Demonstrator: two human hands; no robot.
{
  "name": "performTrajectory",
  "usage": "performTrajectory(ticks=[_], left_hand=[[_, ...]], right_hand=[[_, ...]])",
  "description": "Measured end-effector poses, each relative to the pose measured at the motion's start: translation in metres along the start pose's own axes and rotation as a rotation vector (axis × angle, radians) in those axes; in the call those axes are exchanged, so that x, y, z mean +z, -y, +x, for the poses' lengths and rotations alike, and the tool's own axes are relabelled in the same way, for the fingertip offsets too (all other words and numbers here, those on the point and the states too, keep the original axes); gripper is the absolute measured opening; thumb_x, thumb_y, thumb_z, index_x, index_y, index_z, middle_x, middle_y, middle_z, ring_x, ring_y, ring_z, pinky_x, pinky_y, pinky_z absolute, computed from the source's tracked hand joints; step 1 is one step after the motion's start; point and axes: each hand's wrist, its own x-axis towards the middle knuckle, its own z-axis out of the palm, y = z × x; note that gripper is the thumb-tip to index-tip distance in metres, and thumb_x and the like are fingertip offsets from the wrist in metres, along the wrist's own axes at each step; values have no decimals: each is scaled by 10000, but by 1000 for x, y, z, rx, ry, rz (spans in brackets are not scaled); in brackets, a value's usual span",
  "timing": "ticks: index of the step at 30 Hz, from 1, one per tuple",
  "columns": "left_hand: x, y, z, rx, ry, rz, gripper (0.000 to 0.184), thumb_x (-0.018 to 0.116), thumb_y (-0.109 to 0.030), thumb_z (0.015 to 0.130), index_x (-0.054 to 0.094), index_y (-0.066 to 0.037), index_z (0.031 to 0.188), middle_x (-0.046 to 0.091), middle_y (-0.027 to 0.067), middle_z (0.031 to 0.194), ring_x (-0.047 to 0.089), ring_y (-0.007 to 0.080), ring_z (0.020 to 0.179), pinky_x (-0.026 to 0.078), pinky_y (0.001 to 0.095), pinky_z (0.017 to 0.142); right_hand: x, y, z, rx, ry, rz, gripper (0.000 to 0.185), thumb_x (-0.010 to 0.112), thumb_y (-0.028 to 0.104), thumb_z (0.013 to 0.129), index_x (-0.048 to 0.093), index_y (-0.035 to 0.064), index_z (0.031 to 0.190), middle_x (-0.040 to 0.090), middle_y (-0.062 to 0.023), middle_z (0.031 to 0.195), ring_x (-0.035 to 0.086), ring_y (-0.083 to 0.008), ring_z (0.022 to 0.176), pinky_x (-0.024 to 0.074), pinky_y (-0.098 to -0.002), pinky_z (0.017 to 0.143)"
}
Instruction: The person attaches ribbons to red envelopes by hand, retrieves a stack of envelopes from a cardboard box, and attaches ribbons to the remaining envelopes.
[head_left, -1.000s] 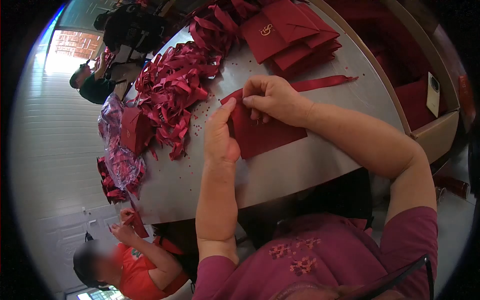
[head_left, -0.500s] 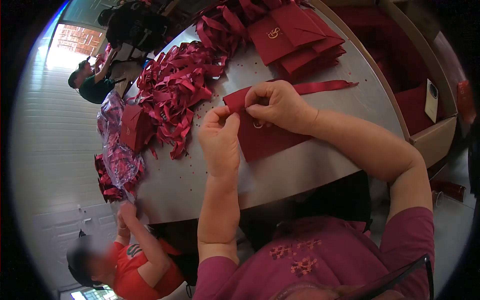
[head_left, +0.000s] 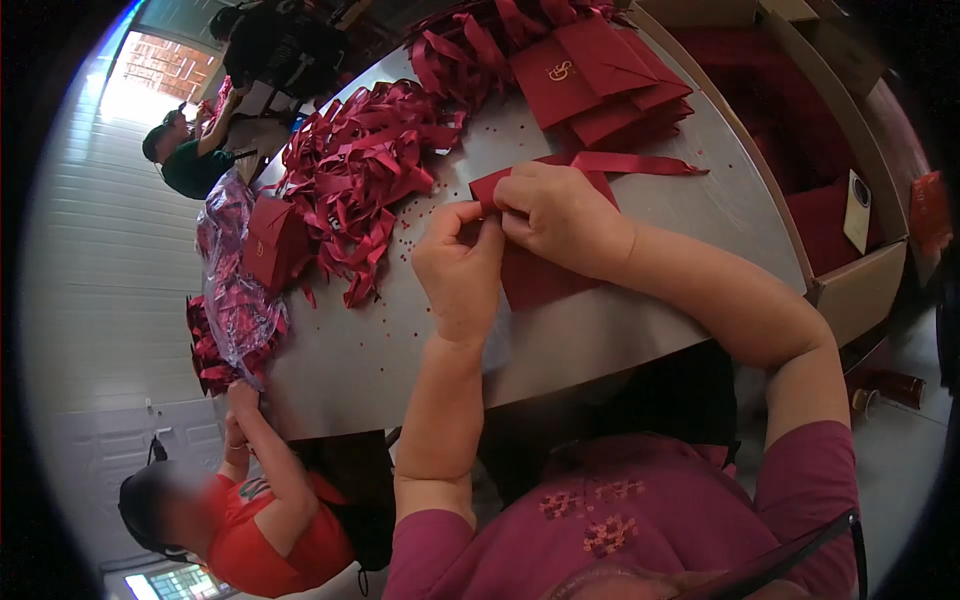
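Note:
A flat dark-red paper gift bag (head_left: 540,280) lies on the metal table under my hands. My left hand (head_left: 460,265) pinches its left edge between thumb and fingers. Right beside it, my right hand (head_left: 565,220) is closed at the same edge, its fingertips almost touching the left ones. Whether a ribbon end is between the fingertips is hidden. A red ribbon (head_left: 640,163) stretches to the right across the table from behind the bag. My right hand covers much of the bag's face.
Stacked red bags (head_left: 600,85) lie at the back, beside a heap of red ribbons (head_left: 365,165). A standing bag (head_left: 272,245) and clear plastic wrap (head_left: 235,270) are at left. At right, a cardboard box (head_left: 860,280) holds a phone (head_left: 857,212). A co-worker in red (head_left: 275,530) is at lower left.
Both my hands and the bag have shifted slightly right in view, and my fingertips have come closer together. The bag's printed logo is now covered by my right hand.

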Motion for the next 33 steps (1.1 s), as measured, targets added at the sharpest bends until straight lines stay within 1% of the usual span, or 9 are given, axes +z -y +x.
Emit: performTrajectory(ticks=[4,6,9,11,15,19,21,24,33], left_hand=[[-6,12,8,126,48,-87,127,627,-5,857,675,9,974,650,9,850,565,66,762,473,227,686],[-11,11,12,-149,138,-309,177,584,36,862,676,12,1011,659,49,908,578,84,794,473,223,717],[-12,14,17,-97,255,-299,199,568,50,867,677,9,1028,660,56,906,589,100,781,478,226,711],[-13,20,22,-19,281,-239,192,571,49,866,676,10,1022,651,49,889,589,102,771,478,226,707],[-16,12,22,-29,369,-118,140,575,42,869,662,23,976,632,21,845,587,94,781,479,239,703],[-20,11,26,-173,446,-67,94,592,38,837,632,33,922,630,68,842,606,161,770,478,288,689],[-21,22,30,164,454,240,63,596,11,822,592,29,882,620,147,851,607,297,779,473,367,686],[-23,25,30,281,490,380,72,596,-19,818,569,21,871,592,207,858,564,405,810,458,435,705],[-38,43,37,159,528,535,89,593,-67,839,557,10,864,605,213,881,567,423,853,449,476,741]], right_hand=[[0,-6,-2,29,-1,17,75,653,28,773,636,15,844,612,-135,821,619,-305,774,501,-360,663],[-4,-12,-4,12,-26,77,131,646,-10,782,643,14,912,602,-116,805,624,-268,748,505,-314,643],[-6,-13,-5,198,63,305,142,635,-23,825,649,15,961,607,-55,784,626,-150,717,512,-259,645],[-10,-7,-5,551,116,579,131,632,-36,843,649,9,965,598,-12,795,590,-65,716,507,-218,648],[-11,-11,-6,546,109,705,170,627,-49,839,643,10,998,602,-6,808,577,-57,727,502,-219,642],[-12,-10,-8,404,149,443,286,682,-5,789,622,12,1068,606,-46,848,595,-110,740,507,-251,674],[-9,-11,-10,322,153,287,348,705,14,760,612,12,1095,608,-69,875,614,-146,765,515,-275,699],[4,-23,-20,92,87,118,475,745,48,694,589,20,1142,596,-130,988,633,-258,856,522,-340,772],[-16,2,-10,121,301,-108,513,757,93,683,566,86,1159,545,-166,1083,618,-372,890,519,-422,790]])
